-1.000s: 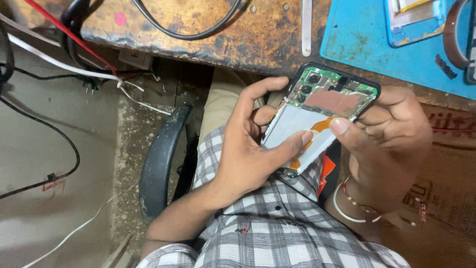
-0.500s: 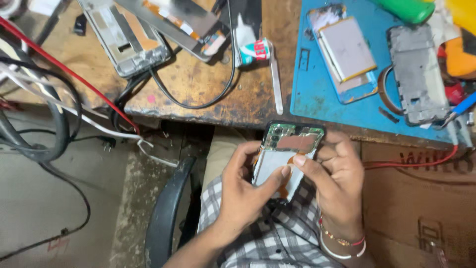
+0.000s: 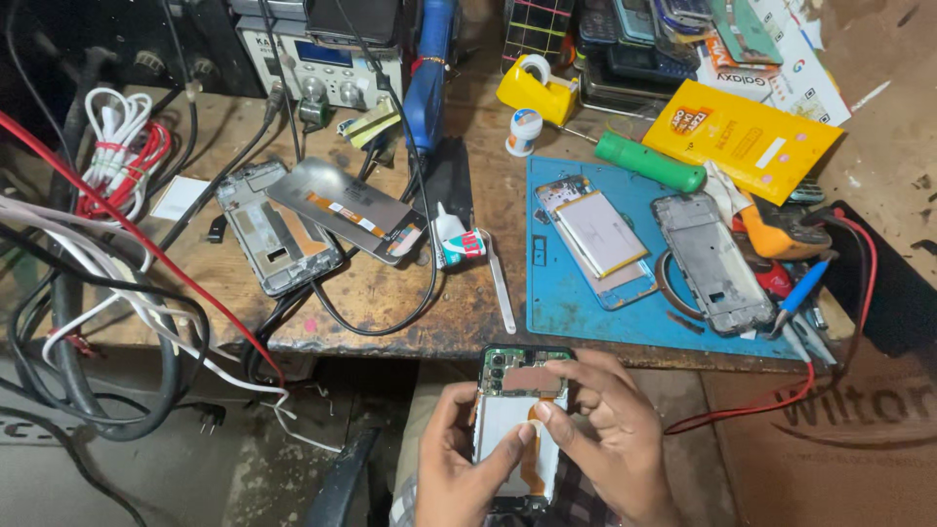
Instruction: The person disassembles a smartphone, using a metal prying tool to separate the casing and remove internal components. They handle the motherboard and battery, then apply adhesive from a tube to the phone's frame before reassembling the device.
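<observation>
A scarred wooden bench [image 3: 390, 293] fills the view, crowded with phone parts, cables and tools, with bare floor below its near edge.

Below that edge, over the person's lap, both hands hold an opened phone [image 3: 515, 425] with its back cover off, so the green board and white battery face up. The left hand [image 3: 459, 468] grips the phone's left side from below, its thumb lying across the battery. The right hand [image 3: 610, 444] clasps the right side, with one fingertip pressed on the battery beside the left thumb and another resting on the copper-coloured patch near the top. Both hands are closed on the phone.

Just above the hands, on the bench, lies a blue mat [image 3: 586, 307]. On it rest a second phone with its battery showing [image 3: 595, 239] and a bare grey frame [image 3: 711, 262], near each other. A green cylinder [image 3: 649, 161] lies at the mat's top edge, and a yellow packet [image 3: 742, 137] sits beyond it. Tweezers [image 3: 501, 283] lie just left of the mat, beside a small glue tube [image 3: 454, 239]. Farther left are a grey screen panel [image 3: 346, 210], resting partly on another frame [image 3: 273, 239]. A yellow tape dispenser [image 3: 532, 88] stands at the back. Red, white and black cables [image 3: 117, 283] trail off the left end.
</observation>
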